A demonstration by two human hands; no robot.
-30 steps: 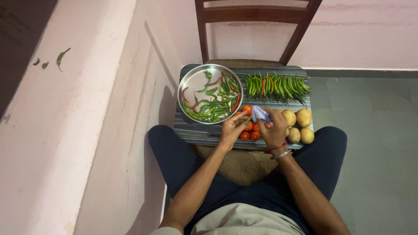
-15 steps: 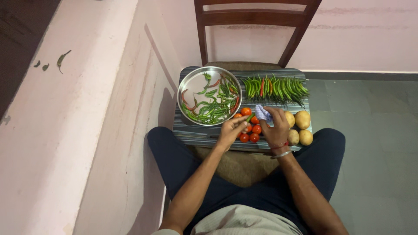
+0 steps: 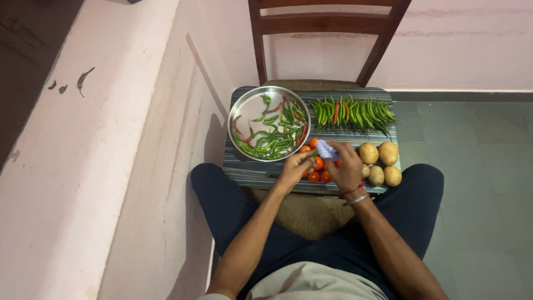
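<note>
- The round steel bowl [image 3: 244,108] sits at ten o'clock on the striped board [image 3: 244,169], holding a tangle of green and red chillies [image 3: 273,133].
- The left hand [image 3: 295,168] pinches one thin green chilli [image 3: 308,155]; the right hand [image 3: 345,165] is closed around a small pale-purple cloth [image 3: 326,150] pressed to it, above the red tomatoes [image 3: 317,176].
- The loose chilli row [image 3: 351,112] lies at one o'clock, the yellow potatoes [image 3: 381,161] at three.
- Since half a second ago, the cloth has shifted left toward the chilli.
</note>
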